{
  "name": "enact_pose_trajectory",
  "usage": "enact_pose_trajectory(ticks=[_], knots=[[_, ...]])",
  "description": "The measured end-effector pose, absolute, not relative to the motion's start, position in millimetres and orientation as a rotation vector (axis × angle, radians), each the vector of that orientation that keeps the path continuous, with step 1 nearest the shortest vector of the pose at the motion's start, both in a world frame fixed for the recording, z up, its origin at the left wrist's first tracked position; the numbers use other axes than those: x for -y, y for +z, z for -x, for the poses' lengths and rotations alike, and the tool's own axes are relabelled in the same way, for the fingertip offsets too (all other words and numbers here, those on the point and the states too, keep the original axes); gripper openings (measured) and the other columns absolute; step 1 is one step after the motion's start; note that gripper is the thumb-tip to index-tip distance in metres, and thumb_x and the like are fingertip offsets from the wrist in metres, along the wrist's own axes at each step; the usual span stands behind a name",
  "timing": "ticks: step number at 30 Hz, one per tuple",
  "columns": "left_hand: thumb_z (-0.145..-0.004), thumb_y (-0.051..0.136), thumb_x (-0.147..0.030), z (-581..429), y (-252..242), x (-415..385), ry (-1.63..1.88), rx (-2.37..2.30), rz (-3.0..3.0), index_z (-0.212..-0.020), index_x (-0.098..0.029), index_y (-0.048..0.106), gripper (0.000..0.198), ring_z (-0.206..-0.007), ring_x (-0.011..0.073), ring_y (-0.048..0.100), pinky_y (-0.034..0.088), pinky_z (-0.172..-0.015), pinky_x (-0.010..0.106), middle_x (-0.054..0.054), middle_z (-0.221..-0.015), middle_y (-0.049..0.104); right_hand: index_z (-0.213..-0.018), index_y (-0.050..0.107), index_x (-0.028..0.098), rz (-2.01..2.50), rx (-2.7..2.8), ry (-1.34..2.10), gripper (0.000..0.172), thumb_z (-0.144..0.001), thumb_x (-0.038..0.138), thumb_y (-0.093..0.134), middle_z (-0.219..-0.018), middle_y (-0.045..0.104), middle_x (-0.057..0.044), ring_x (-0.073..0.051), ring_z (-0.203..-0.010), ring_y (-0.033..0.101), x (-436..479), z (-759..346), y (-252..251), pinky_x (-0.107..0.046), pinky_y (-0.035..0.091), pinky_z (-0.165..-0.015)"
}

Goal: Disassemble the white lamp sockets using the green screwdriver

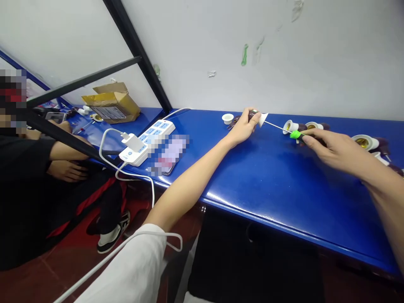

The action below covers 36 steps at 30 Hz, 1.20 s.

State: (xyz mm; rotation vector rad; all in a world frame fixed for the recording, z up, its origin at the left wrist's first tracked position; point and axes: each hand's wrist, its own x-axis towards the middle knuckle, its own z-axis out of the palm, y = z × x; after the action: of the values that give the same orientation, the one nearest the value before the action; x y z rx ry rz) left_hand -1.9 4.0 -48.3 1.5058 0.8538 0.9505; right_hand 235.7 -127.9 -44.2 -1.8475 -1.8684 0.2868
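Note:
My left hand is closed around a brown lamp socket with a white flared rim, held on its side just above the blue table near the wall. My right hand grips a screwdriver by its green and black handle. Its thin shaft runs left into the socket's open white end, and the tip is hidden inside. Beside my left hand lie a loose white ring and some small dark parts. Several more white and brown lamp sockets lie behind and right of my right hand.
A white power strip with a plugged-in charger and cable stands left, next to a phone. A black metal post divides the bench. Beyond it are an open cardboard box and a seated person. A white cable crosses my left sleeve.

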Motion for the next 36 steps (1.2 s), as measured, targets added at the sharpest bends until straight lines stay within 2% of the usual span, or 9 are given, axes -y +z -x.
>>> enact_pose_trajectory(ticks=[5,10,12,16,21,26,28,31,36], knots=[[-0.111,0.057,-0.025,1,-48,-4,0.927,-0.877,-1.517,-0.117,-0.020,0.053,0.009,-0.061,0.0060,0.048,0.040,-0.065,0.022,-0.005,-0.078,0.050,-0.112,0.067,0.023,1.704,1.869,0.254,0.037,-0.083,0.047,0.065,-0.125,0.077,-0.020,-0.036,-0.107,0.073,128,-236,-43,-0.046,0.054,-0.092],[-0.111,0.055,-0.025,2,-48,-4,0.930,-0.863,-1.516,-0.117,-0.020,0.052,0.009,-0.061,0.0080,0.048,0.039,-0.065,0.024,-0.005,-0.077,0.049,-0.106,0.069,0.024,1.925,1.905,0.260,0.040,-0.096,0.051,0.042,-0.108,0.078,-0.019,-0.037,-0.098,0.074,126,-234,-42,-0.048,0.054,-0.086],[-0.111,0.055,-0.027,2,-49,-4,0.924,-0.862,-1.527,-0.117,-0.020,0.052,0.009,-0.062,0.0078,0.049,0.039,-0.066,0.024,-0.005,-0.078,0.049,-0.106,0.069,0.024,1.923,1.881,0.256,0.039,-0.092,0.052,0.045,-0.105,0.079,-0.017,-0.036,-0.091,0.074,125,-234,-43,-0.047,0.054,-0.082],[-0.112,0.054,-0.026,2,-50,-4,0.929,-0.849,-1.554,-0.118,-0.020,0.052,0.009,-0.061,0.0074,0.048,0.040,-0.066,0.023,-0.006,-0.075,0.048,-0.107,0.068,0.024,1.773,1.866,0.215,0.040,-0.080,0.054,0.064,-0.117,0.079,-0.016,-0.035,-0.095,0.074,125,-237,-44,-0.044,0.055,-0.081],[-0.111,0.055,-0.025,2,-49,-4,0.933,-0.866,-1.518,-0.113,-0.020,0.052,0.006,-0.059,0.0070,0.048,0.038,-0.064,0.023,-0.006,-0.075,0.048,-0.110,0.072,0.022,1.779,1.949,0.195,0.040,-0.098,0.049,0.045,-0.121,0.078,-0.019,-0.038,-0.111,0.073,125,-239,-45,-0.050,0.055,-0.094],[-0.110,0.057,-0.026,2,-50,-8,0.930,-0.837,-1.531,-0.112,-0.020,0.053,0.007,-0.060,0.0068,0.050,0.039,-0.065,0.022,-0.006,-0.074,0.052,-0.111,0.071,0.021,1.666,1.874,0.146,0.036,-0.087,0.048,0.066,-0.119,0.078,-0.017,-0.034,-0.101,0.074,126,-238,-44,-0.046,0.056,-0.089],[-0.109,0.061,-0.028,3,-50,-12,0.949,-0.838,-1.526,-0.110,-0.021,0.054,0.010,-0.060,0.0070,0.050,0.039,-0.064,0.021,-0.007,-0.073,0.053,-0.113,0.072,0.021,1.618,1.902,0.140,0.037,-0.090,0.049,0.065,-0.118,0.078,-0.017,-0.035,-0.102,0.074,125,-236,-44,-0.046,0.057,-0.089],[-0.107,0.064,-0.031,6,-50,-18,0.968,-0.841,-1.535,-0.107,-0.022,0.054,0.014,-0.059,0.0083,0.050,0.041,-0.064,0.022,-0.007,-0.069,0.053,-0.112,0.075,0.023,1.648,1.986,0.178,0.038,-0.104,0.045,0.045,-0.110,0.080,-0.016,-0.036,-0.099,0.075,123,-233,-44,-0.048,0.057,-0.087],[-0.109,0.056,-0.025,9,-46,-20,0.953,-0.838,-1.536,-0.108,-0.021,0.052,0.006,-0.060,0.0089,0.050,0.040,-0.062,0.022,-0.006,-0.071,0.054,-0.118,0.072,0.023,1.567,1.902,0.153,0.029,-0.093,0.036,0.065,-0.118,0.078,-0.014,-0.035,-0.105,0.074,119,-232,-46,-0.049,0.058,-0.092]])
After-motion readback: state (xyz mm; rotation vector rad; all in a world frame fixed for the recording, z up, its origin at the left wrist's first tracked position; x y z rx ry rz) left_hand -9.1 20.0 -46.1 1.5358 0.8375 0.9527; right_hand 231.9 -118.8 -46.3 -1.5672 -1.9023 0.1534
